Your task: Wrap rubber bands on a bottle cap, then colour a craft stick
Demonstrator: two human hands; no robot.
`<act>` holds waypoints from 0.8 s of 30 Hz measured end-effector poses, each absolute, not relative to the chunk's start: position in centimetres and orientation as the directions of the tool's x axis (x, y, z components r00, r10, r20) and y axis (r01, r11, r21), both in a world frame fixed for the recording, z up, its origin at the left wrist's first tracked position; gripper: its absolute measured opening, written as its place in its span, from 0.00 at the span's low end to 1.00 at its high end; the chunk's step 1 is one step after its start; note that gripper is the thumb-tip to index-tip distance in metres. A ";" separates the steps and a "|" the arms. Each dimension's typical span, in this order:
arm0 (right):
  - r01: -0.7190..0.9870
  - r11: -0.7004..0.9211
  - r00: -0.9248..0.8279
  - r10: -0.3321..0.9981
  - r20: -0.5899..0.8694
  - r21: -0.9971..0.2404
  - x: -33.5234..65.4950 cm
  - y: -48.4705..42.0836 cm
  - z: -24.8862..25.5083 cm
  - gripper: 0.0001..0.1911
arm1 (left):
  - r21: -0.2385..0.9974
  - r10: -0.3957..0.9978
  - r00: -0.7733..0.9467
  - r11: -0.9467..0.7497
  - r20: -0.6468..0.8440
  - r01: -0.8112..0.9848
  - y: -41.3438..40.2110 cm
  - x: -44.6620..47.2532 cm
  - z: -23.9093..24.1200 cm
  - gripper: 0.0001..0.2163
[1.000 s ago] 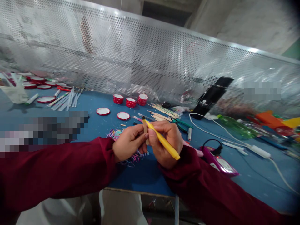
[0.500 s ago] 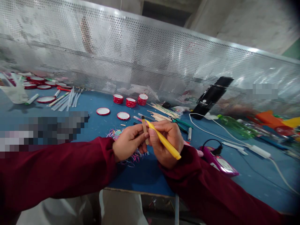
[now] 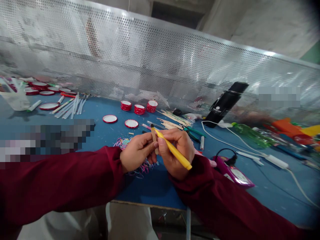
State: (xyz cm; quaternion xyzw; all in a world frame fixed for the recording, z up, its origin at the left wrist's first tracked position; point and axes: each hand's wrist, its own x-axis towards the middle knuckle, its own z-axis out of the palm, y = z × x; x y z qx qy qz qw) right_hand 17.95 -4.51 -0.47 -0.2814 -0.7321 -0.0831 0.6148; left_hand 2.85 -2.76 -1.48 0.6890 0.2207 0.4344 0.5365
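Observation:
Between thumb and fingers, my left hand (image 3: 138, 149) pinches a flat wooden craft stick (image 3: 153, 135) with a dark upper end, held nearly upright. My right hand (image 3: 178, 151) grips a yellow marker (image 3: 175, 151) like a pen, its tip at the stick just below the dark end. Whether the tip touches the wood I cannot tell for sure. Below and behind my hands lies a pile of coloured elastic bands (image 3: 143, 168), partly hidden by my left hand.
Red-rimmed lids (image 3: 110, 119) and stacks of red lids (image 3: 139, 109) lie farther back on the blue table (image 3: 160, 191). Wooden sticks (image 3: 172, 120) lie behind my hands. A black bottle (image 3: 225, 103), a white cable (image 3: 240, 140) and a purple device (image 3: 235, 173) are at the right.
The yellow marker and my right hand have shifted slightly left, bringing the marker's tip closer to the stick's dark end. My left hand stays in place.

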 end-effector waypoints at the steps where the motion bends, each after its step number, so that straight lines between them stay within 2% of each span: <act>1: 0.513 0.829 -0.087 0.310 0.947 -0.225 18.0 -4.5 -0.5 0.09 | 0.932 0.771 0.525 -0.325 0.361 -0.163 -2.8 2.8 -1.5 0.23; 24: 0.498 0.842 -0.116 0.303 0.946 -0.208 18.0 -4.5 -0.4 0.09 | 0.924 0.759 0.528 -0.332 0.381 -0.190 -2.8 2.9 -1.6 0.18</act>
